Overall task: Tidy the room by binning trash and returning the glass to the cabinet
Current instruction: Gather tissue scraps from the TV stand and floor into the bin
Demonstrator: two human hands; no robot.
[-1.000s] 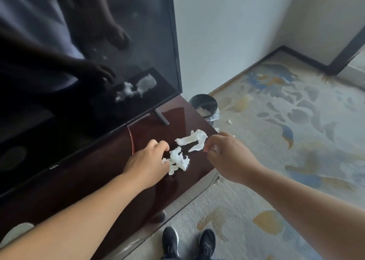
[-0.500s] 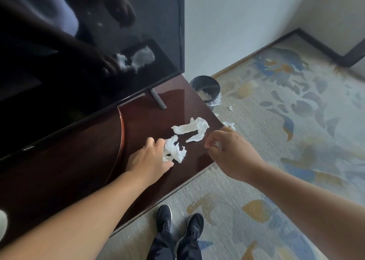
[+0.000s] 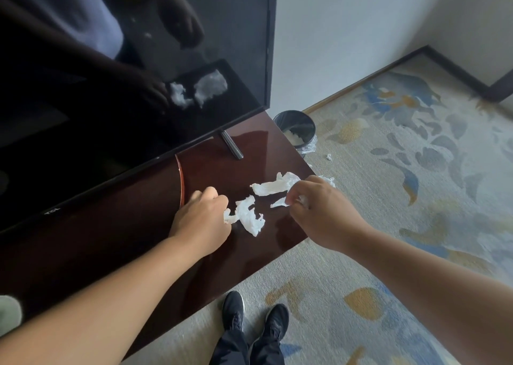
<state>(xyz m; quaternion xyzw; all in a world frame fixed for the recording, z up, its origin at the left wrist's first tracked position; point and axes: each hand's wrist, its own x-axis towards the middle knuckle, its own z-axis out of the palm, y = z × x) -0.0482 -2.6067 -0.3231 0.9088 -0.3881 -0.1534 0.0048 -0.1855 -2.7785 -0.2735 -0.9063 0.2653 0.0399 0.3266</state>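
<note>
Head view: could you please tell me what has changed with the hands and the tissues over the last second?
The right hand has edged in and now pinches the loose tail of the farther tissue. The left hand has closed its curled fingers on the left end of the nearer tissue. Neither tissue is lifted; both lie on the cabinet top as before, and the bin is unmoved.

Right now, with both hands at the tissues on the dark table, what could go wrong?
The right hand pinches only one end of the long tissue, the left hand only an edge of the crumpled tissue; with that light grip either may tear or drop.
The bin stands on the floor past the table corner; a scrap lies on the carpet near it, so a toss could miss.
</note>
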